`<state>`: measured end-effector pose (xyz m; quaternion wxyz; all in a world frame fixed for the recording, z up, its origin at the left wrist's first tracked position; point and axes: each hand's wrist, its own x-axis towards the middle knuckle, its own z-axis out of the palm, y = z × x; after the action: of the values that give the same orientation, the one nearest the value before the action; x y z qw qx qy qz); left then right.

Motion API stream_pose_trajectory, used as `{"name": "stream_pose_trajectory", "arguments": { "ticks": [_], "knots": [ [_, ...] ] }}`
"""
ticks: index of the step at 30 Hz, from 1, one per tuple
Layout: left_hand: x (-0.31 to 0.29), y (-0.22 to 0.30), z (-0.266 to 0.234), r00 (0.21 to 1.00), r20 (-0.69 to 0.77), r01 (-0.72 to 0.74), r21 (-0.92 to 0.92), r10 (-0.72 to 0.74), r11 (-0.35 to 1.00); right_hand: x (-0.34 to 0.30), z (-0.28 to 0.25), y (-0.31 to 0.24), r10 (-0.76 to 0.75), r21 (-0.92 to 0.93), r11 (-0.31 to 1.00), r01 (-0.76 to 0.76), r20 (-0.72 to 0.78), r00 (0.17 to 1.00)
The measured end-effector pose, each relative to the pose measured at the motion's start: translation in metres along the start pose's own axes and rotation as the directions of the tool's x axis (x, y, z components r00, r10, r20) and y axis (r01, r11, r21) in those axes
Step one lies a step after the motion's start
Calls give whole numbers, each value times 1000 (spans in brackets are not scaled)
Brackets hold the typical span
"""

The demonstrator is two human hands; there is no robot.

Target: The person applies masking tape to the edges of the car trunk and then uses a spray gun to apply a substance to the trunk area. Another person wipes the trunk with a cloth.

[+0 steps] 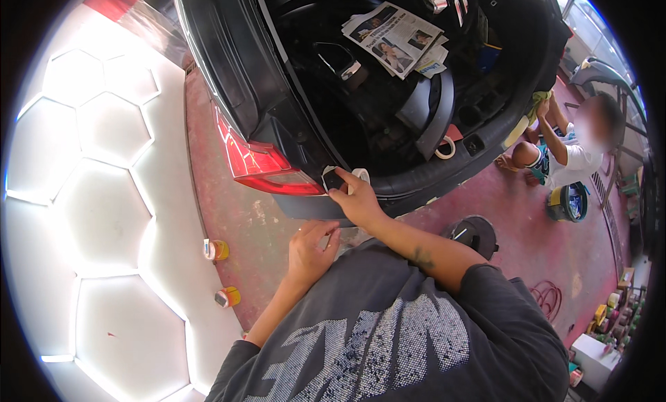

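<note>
My right hand is at the car's rear corner, beside the red tail light. It is closed around a roll of white masking tape, partly hidden behind the fingers. A small pale strip shows by its index fingertip, against the edge of the trunk opening. Lower and to the left, my left hand is near the dark rear bumper. Its fingers are bent with the thumb close to their tips; whatever they hold, if anything, cannot be made out.
Newspapers, curved grey trim pieces and another tape roll lie in the open trunk. At right a person crouches by the bumper near a dark bucket. Yellow cups and a wheeled stool stand on the floor.
</note>
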<state>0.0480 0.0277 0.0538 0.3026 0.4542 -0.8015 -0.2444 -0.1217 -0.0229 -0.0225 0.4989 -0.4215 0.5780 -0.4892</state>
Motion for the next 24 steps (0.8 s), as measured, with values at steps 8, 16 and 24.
{"name": "stream_pose_trajectory", "arguments": {
  "ticks": [8,16,24],
  "knots": [
    [-17,3,0,990,24,138,20,-138,990,12,-4,-6,-134,-312,940,140,41,990],
    [-11,11,14,996,51,79,22,-80,997,0,-36,-11,-218,-406,901,152,-120,969],
    [-24,8,4,989,43,139,70,-142,988,34,-24,-2,-559,-479,760,440,-133,819]
  ]
}}
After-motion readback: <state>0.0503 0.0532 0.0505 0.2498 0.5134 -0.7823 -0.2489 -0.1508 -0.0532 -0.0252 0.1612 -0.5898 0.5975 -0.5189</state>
